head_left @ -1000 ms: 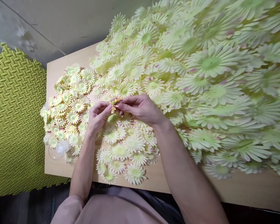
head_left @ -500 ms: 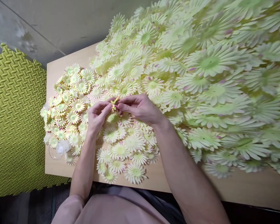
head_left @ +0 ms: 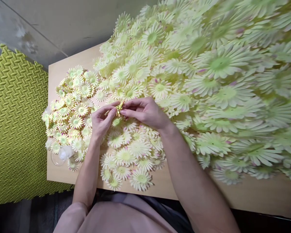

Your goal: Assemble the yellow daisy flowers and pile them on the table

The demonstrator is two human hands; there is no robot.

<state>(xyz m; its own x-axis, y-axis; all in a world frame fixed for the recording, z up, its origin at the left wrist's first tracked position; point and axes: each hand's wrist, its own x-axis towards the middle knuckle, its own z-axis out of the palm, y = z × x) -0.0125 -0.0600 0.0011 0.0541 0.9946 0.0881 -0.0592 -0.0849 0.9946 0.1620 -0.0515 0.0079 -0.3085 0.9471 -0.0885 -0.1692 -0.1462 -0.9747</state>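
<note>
Between my two hands is a small yellow artificial flower (head_left: 119,108), seen edge-on and partly covered by fingers. My left hand (head_left: 102,119) pinches it from the left with thumb and forefinger. From the right, the thumb and forefinger of my right hand (head_left: 147,113) close on the same flower. Right below the hands lies a loose layer of pale yellow-green flower heads (head_left: 124,156) with pink-tipped petals. A separate cluster of smaller flower heads (head_left: 75,122) sits left of my left hand.
A large heap of pale flower heads (head_left: 219,63) covers the right and back of the wooden table (head_left: 72,63). A clear round plastic piece (head_left: 58,156) lies near the left edge. A yellow-green foam mat (head_left: 16,129) stands beside the table, below a grey wall (head_left: 70,26).
The fingers of both hands have shifted slightly around the flower, and my right fingertips have moved a little left. Less of its pink shows now. The piles look unchanged.
</note>
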